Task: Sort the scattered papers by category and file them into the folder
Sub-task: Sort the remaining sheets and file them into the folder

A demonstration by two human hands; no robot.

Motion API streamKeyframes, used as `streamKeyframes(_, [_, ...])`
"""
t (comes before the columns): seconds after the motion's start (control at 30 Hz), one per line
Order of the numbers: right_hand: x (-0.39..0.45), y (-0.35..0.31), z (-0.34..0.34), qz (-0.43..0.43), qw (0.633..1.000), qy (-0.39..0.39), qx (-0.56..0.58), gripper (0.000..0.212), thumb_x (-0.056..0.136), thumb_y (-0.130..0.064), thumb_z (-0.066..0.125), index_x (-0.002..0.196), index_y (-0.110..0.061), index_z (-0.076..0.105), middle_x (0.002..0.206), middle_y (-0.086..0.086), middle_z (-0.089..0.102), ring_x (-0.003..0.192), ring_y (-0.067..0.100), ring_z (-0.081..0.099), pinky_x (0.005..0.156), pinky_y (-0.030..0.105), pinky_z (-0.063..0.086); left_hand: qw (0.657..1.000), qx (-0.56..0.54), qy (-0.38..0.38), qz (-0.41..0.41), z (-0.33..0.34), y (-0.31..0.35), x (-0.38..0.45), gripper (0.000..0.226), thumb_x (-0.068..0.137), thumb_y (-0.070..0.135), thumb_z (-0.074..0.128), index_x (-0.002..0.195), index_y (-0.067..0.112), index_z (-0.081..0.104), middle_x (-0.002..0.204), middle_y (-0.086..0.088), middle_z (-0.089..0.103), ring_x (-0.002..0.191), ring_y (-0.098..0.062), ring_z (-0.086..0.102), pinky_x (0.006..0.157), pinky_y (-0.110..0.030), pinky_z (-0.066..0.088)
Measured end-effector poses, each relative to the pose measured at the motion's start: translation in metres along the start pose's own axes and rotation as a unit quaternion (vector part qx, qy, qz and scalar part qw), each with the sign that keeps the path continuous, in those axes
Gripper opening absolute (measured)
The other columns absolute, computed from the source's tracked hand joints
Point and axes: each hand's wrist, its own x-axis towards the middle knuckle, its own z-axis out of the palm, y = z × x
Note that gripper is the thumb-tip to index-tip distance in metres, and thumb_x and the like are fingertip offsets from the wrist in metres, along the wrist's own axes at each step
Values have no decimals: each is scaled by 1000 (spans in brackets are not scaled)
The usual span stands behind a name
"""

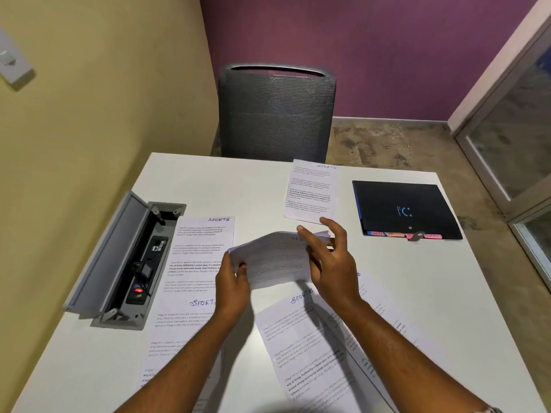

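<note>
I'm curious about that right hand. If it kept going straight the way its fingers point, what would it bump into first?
Probably the far SPORTS sheet, lying just past the right hand, whose fingers point away over the paper stack. Depth is unclear, so it might pass above it.

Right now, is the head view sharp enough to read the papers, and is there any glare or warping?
Head view: handwritten SPORTS headings read clearly; the held stack between left hand and right hand is motion-blurred; hands cast soft shadows on the table; wide-angle bends the edges; no strong glare.
</note>
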Motion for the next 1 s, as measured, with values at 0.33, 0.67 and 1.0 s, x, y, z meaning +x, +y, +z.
streamKeyframes(0.33, [11,17,25,293,917,-64,264,40,85,-15,81,122,-21,67,111,-2,73,105,19,70,93,43,59,999,29,19,-19,1,-2,6,34,96,13,61,129,14,54,112,-2,67,106,-21,62,93,-40,52])
streamKeyframes(0.67, [-2,18,38,317,913,-34,255,29,89,-13,77,116,-18,69,99,-9,71,95,11,69,80,18,56,999,22,22,-37,9,-3,1,43,96,18,61,137,15,49,118,-4,66,108,-19,61,97,-37,49])
streamKeyframes(1.0, [-17,19,50,351,910,-35,219,34,92,-13,75,124,-7,67,106,-3,69,92,14,67,73,14,55,996,35,36,-67,20,-6,-8,43,98,16,57,140,14,47,124,-9,63,114,-25,59,99,-44,50])
